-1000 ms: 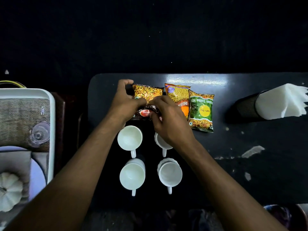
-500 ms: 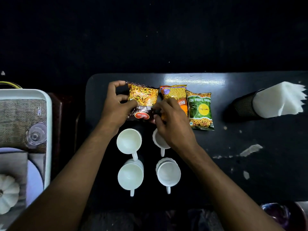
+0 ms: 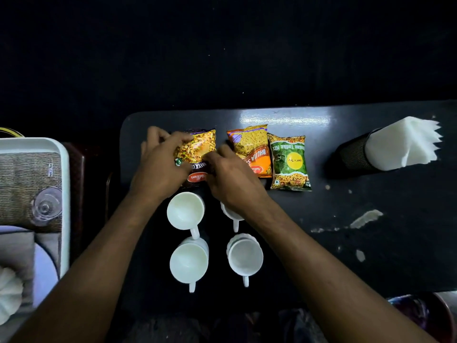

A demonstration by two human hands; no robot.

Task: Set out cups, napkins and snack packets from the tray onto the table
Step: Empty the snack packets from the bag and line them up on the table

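Three snack packets lie in a row at the back of the dark table [image 3: 371, 243]: a yellow-brown mixture packet [image 3: 197, 151], an orange bhujia packet [image 3: 252, 147] and a green packet [image 3: 288, 162]. My left hand [image 3: 160, 167] grips the left side of the mixture packet. My right hand [image 3: 232, 179] pinches its right edge. Several white cups stand in two columns below: one [image 3: 185, 210] at top left, one [image 3: 189, 259] at bottom left, one [image 3: 244, 256] at bottom right; my right wrist partly hides the fourth [image 3: 233, 217]. White napkins [image 3: 405, 142] stick out of a black mesh holder [image 3: 353, 154].
A white tray [image 3: 64, 194] with a woven mat, an upturned glass [image 3: 45, 206] and a white pumpkin-shaped object [image 3: 10, 290] sits left of the table. White scraps [image 3: 366, 217] lie on the table's right part. A dark round object [image 3: 420, 313] is at bottom right.
Both hands have shifted the mixture packet leftward, opening a gap between it and the orange packet. My left fingers have closed over its top-left corner.
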